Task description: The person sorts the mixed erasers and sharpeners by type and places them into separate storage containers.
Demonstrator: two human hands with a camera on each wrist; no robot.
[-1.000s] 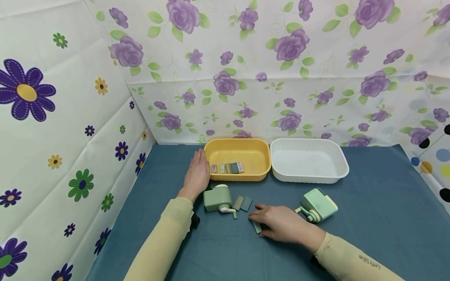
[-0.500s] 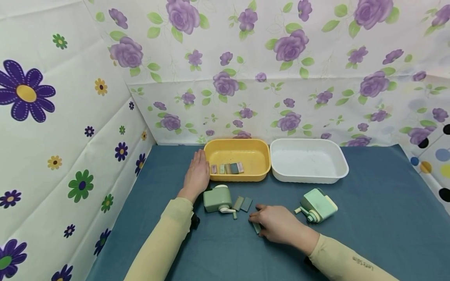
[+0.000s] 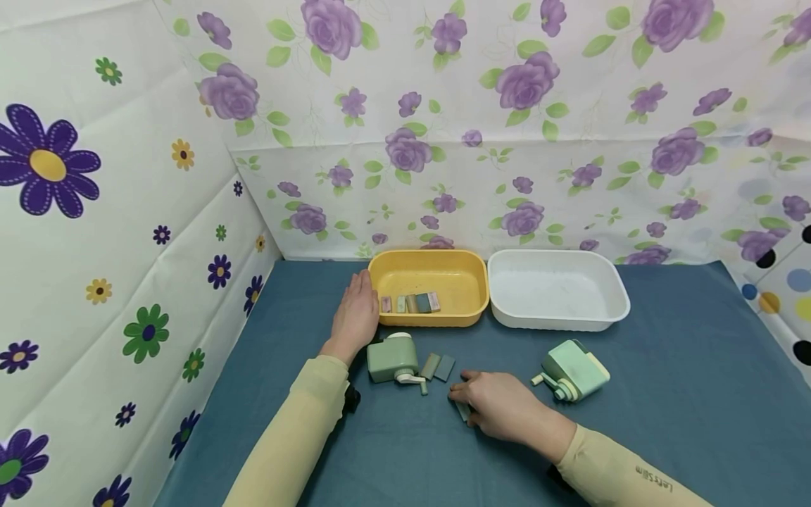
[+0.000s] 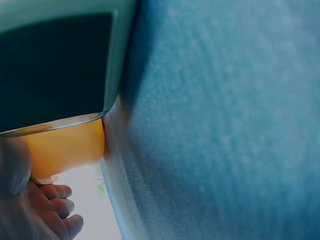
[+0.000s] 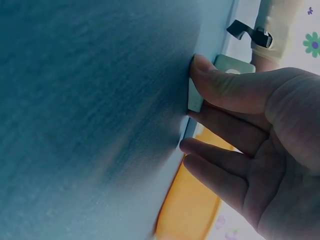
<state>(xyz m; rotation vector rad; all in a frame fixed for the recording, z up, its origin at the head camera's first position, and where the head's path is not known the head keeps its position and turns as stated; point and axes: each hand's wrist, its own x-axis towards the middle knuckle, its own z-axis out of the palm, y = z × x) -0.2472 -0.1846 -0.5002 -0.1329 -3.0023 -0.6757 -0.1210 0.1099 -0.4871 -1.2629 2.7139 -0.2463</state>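
Note:
My left hand lies with straight fingers along the left end of a yellow tray. That tray holds several small pink, green, tan and blue blocks that look like erasers. With thumb and fingertips, my right hand pinches a pale grey-green eraser-like block lying on the cloth; the right wrist view shows the thumb on one edge of this block. Fingers cover part of it. Left of this hand, an olive block and a blue-grey block lie side by side.
A sage-green device with a crank handle, like a pencil sharpener, lies beside the left wrist. A mint-green crank device lies right of the right hand. An empty-looking white tray adjoins the yellow one. Blue cloth covers the table.
My right hand has shifted slightly left since one second ago, its thumb drawing in against the grey-green block. The left hand and the trays have stayed put.

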